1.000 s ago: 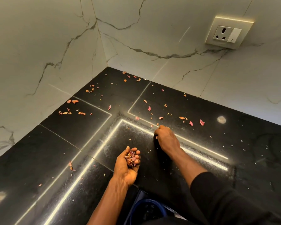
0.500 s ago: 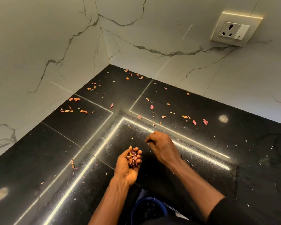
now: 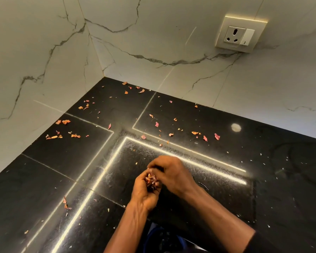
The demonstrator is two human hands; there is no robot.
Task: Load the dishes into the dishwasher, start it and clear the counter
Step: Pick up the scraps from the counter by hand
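Through the head camera I am looking down on a black stone counter (image 3: 281,179) set into a corner, and the two hands are meeting just above it, near its front edge. The left hand (image 3: 143,196) is lying palm up, its bare forearm reaching in from the bottom of the view. Its fingers are curling upward into a cup, and that cup is cradling a pile of scraps (image 3: 150,180), dry reddish and orange flakes heaped against the fingers. The right hand (image 3: 171,172) is angling in from the lower right with its back facing me. Its wrist is bending so that the fingers are hooking down over the left hand's fingertips and onto the top of the pile. Those right fingertips are hiding under the knuckles, so I am not able to tell whether they are pinching a flake or holding nothing. The right forearm is showing bare up to a dark sleeve (image 3: 263,241) in the bottom right corner. Loose scraps (image 3: 204,138) are lying scattered over the counter beyond the hands, most of them toward the corner and along the left side, with a few near the left front. Bright lines of light are reflecting off the stone in right angles around the hands. A white wall (image 3: 153,42) with grey veins is rising on two sides, and a socket (image 3: 240,34) with a switch is sitting on the right-hand face, well above the counter. Below the wrists, at the bottom edge, something dark blue (image 3: 164,240) is showing, but I am unable to make out what it is.
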